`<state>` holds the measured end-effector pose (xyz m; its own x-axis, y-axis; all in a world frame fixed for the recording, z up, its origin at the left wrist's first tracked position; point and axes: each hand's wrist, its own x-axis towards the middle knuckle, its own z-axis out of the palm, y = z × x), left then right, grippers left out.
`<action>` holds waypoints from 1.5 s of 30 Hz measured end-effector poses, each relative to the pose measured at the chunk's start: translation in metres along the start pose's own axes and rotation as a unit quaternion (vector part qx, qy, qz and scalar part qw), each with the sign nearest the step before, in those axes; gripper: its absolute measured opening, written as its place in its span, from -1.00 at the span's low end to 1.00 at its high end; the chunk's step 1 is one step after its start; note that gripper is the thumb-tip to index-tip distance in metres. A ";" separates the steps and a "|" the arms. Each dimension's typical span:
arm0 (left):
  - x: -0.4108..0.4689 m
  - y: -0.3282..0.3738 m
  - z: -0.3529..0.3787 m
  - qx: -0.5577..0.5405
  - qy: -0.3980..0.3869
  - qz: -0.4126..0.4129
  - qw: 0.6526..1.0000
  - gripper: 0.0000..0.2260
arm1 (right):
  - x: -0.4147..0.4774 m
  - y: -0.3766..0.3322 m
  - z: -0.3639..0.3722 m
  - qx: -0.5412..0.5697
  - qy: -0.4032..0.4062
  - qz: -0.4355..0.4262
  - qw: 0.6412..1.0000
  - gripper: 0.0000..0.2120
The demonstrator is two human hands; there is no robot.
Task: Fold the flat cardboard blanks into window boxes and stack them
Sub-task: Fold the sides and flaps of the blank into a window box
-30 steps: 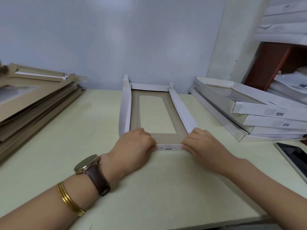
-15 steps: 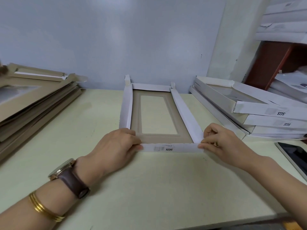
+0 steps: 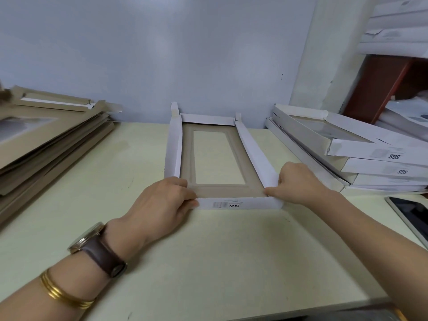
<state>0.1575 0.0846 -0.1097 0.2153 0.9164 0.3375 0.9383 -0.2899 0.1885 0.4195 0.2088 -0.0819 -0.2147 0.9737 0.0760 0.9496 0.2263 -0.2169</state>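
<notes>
A half-formed window box (image 3: 251, 156) lies in the middle of the table, brown inside with a rectangular window and white side walls raised. My left hand (image 3: 162, 202) pinches the near-left corner of its front flap, which bears a barcode and "SGS". At the near-right corner my right hand (image 3: 296, 185) pinches the spot where the right wall meets the front flap. A pile of flat brown blanks (image 3: 46, 140) lies at the left. Finished white boxes (image 3: 361, 154) are stacked at the right.
The pale table (image 3: 220, 262) ends against a blue-grey wall. A tablet or phone (image 3: 412, 216) lies at the right edge. Shelves with more white boxes (image 3: 393, 31) rise at the upper right beside a red-brown panel.
Both hands have slid apart from the middle of the front flap to its two corners. The right wall has been pulled in and now stands more upright.
</notes>
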 end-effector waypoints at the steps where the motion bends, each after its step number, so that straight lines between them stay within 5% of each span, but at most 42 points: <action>1: 0.000 0.000 0.000 0.001 -0.001 -0.002 1.000 -0.75 | 0.003 -0.004 0.000 -0.019 -0.015 0.018 1.000 -0.55; 10: -0.001 0.001 0.002 0.007 0.000 -0.006 1.000 -0.73 | 0.017 -0.013 0.000 -0.049 -0.060 0.059 0.995 -0.71; 16: -0.002 0.000 0.003 0.004 0.005 -0.002 1.000 -0.74 | 0.015 -0.005 -0.001 -0.022 -0.079 -0.035 0.996 -0.88; 31: -0.002 -0.002 0.004 0.001 -0.002 -0.002 1.000 -0.74 | 0.018 -0.013 -0.019 -0.063 -0.181 -0.017 0.981 -0.75; 40: -0.003 -0.002 0.005 -0.005 0.016 0.001 1.000 -0.74 | 0.012 -0.012 -0.013 -0.066 -0.115 -0.101 0.986 -0.93; 45: -0.003 -0.002 0.006 -0.018 0.025 -0.011 0.999 -0.75 | -0.001 -0.007 -0.009 -0.025 -0.103 -0.115 0.988 -0.55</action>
<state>0.1567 0.0844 -0.1165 0.1807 0.9081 0.3778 0.9323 -0.2805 0.2283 0.4148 0.2056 -0.0717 -0.4632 0.8824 -0.0824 0.8792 0.4458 -0.1682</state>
